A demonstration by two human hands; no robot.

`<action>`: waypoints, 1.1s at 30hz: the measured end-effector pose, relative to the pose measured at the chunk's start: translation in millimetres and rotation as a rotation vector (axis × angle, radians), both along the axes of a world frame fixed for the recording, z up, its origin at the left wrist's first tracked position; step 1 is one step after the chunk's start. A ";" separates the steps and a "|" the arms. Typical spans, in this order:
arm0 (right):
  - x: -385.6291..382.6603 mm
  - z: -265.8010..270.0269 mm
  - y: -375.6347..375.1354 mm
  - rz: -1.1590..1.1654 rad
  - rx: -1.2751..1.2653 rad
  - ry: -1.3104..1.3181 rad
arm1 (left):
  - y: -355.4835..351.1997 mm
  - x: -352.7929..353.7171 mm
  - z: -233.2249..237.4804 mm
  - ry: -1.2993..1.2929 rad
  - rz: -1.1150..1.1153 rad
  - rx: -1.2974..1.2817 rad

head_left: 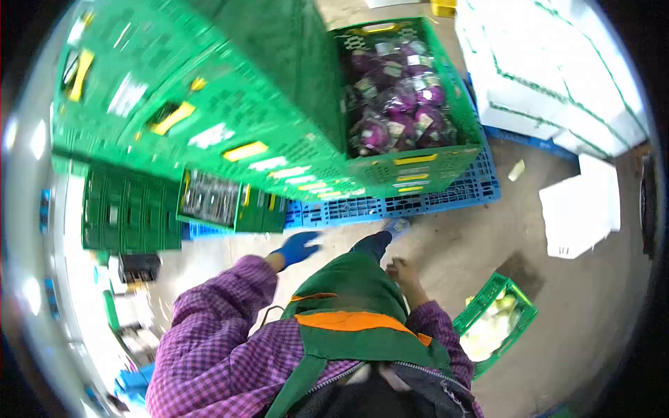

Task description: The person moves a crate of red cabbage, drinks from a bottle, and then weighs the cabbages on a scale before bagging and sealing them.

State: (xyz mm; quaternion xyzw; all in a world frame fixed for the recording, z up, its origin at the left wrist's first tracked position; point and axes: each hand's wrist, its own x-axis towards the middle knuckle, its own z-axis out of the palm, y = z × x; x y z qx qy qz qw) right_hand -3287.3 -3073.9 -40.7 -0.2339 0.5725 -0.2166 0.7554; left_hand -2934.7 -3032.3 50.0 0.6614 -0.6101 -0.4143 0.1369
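My left hand (298,249), in a blue glove, hangs out in front of me with its fingers apart and nothing in it. Nearest to it are the blue pallet (334,212) and the stacked green crates (293,164) beyond. My right hand (407,277), bare and slightly blurred, hangs beside my green apron (348,279); its fingers are loosely bent, with nothing seen in them. In the top crate (453,115) ahead lie several purple vegetables (397,101) in clear wrapping.
A small green crate (519,313) of pale vegetables (491,331) stands on the floor to my right. White boxes (536,76) are stacked at the far right, with a white carton (578,209) nearer. More dark green crates (129,209) stand at left. A scrap (516,170) lies on the floor.
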 end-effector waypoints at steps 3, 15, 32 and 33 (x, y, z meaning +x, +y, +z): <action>-11.0 -20.4 98.5 0.158 0.099 0.001 | 231.2 112.8 -83.2 -0.185 0.539 0.277; 274.6 -24.3 199.3 0.682 -0.077 0.196 | 663.4 98.2 -94.0 0.778 1.263 0.521; 928.3 -102.6 1008.8 2.342 -0.694 -0.044 | 1356.3 426.5 -183.6 0.829 2.342 0.004; 972.0 -94.8 1043.1 2.392 -0.636 -0.073 | 1383.2 447.8 -203.6 0.754 2.358 0.004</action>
